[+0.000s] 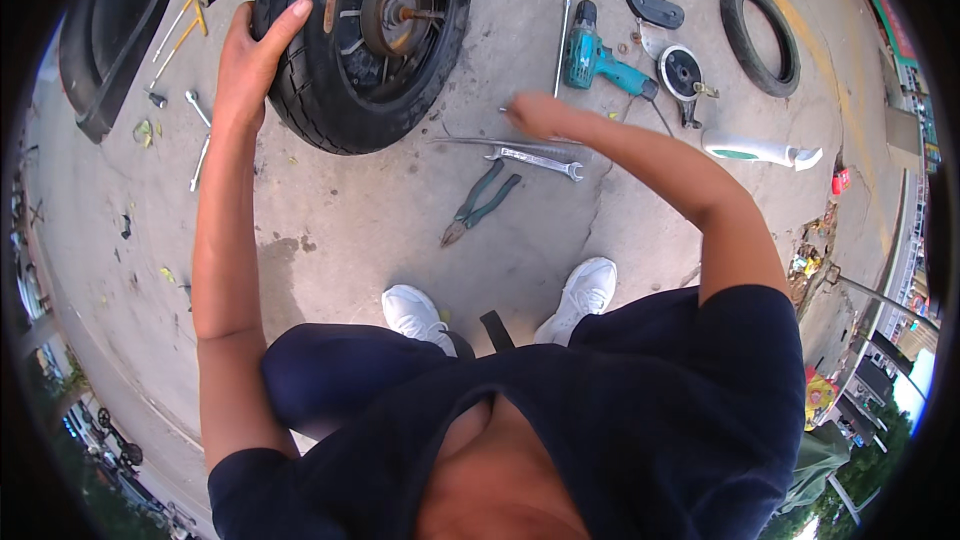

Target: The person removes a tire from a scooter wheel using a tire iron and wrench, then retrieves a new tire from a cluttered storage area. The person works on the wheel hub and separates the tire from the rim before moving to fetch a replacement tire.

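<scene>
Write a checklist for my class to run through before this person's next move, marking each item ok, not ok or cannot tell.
1. Left grip touching the wheel: ok, thumb at the tread's edge.
2. Right grip free of tools: cannot tell, it is blurred.
3. Ground ahead of the shoes free of tools: not ok, pliers and a wrench lie there.
4. Drill apart from the wheel: ok, it lies to the right.
5. Axle secure: cannot tell.

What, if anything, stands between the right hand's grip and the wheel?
Nothing visible blocks the straight line from the right hand's grip to the wheel. The silver wrench and green-handled pliers lie off that line, nearer the white shoes.
</scene>
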{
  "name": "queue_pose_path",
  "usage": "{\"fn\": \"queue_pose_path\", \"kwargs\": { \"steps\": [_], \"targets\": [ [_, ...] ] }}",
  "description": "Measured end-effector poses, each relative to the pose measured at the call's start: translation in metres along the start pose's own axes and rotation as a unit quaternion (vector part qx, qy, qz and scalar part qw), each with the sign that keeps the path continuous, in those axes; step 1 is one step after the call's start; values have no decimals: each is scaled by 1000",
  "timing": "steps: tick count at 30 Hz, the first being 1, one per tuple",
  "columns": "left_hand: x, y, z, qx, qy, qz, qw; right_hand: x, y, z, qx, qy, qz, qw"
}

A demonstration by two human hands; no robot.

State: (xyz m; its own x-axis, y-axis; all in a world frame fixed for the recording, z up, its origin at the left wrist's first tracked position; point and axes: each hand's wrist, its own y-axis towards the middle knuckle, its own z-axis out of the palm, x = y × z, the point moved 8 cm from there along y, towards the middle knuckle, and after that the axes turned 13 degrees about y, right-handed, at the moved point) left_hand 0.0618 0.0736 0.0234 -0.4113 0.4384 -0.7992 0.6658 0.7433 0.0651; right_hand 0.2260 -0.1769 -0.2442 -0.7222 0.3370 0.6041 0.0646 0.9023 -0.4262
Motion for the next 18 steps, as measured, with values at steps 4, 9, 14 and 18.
{"fn": "queue_pose_path", "kwargs": {
  "steps": [4, 9, 14, 18],
  "targets": [
    [-2, 3, -2, -4, 2, -12, 1000, 46, 67, -85, -340, 120, -122, 925],
    [0, 1, 6, -1, -11, -18, 1000, 54, 101, -101, -390, 86, 4, 917],
    [6, -1, -2, -31, -12, -24, 999, 72, 100, -101, -381, -10, 33, 924],
    [14, 6, -2, -1, -32, -19, 999, 68, 109, -99, -344, 25, 79, 935]
  ]
}}
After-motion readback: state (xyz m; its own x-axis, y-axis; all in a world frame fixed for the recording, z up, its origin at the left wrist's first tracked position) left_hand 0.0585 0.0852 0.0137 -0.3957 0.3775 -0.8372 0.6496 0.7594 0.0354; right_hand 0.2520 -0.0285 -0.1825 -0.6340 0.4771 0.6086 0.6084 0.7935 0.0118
